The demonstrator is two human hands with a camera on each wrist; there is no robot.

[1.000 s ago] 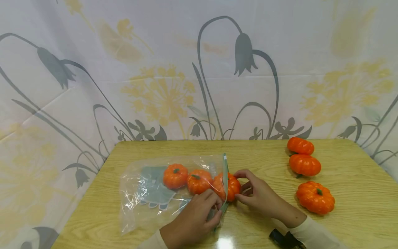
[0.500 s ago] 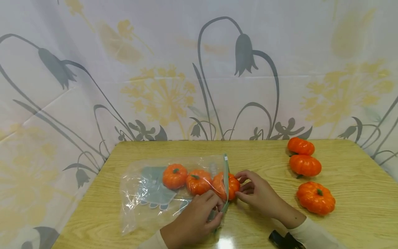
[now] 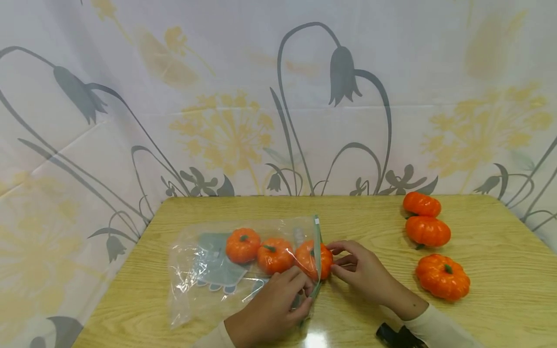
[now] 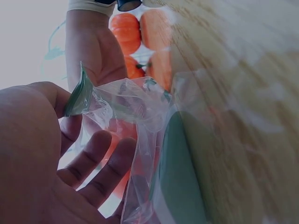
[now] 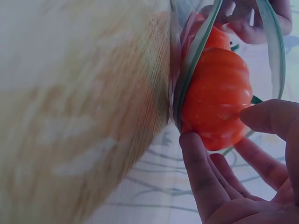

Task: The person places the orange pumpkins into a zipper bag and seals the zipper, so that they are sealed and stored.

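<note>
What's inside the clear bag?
Two orange pumpkins are fully inside; a third pumpkin pokes partly out of the bag. The left hand covers some of the bag, so what's under there is hidden.

Head camera faces forward-down; dim wrist close-ups apparently share the bag mouth (image 3: pixel 317 246)

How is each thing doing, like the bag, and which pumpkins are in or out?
Clear bag: open
Leftmost pumpkin: inside
Second pumpkin: inside
Third pumpkin: partly inside
Nearest loose pumpkin: out, stem up
Middle loose pumpkin: out, tipped
Back loose pumpkin: out, tipped
Left grip: pinching the bag
Right grip: touching the third pumpkin
</note>
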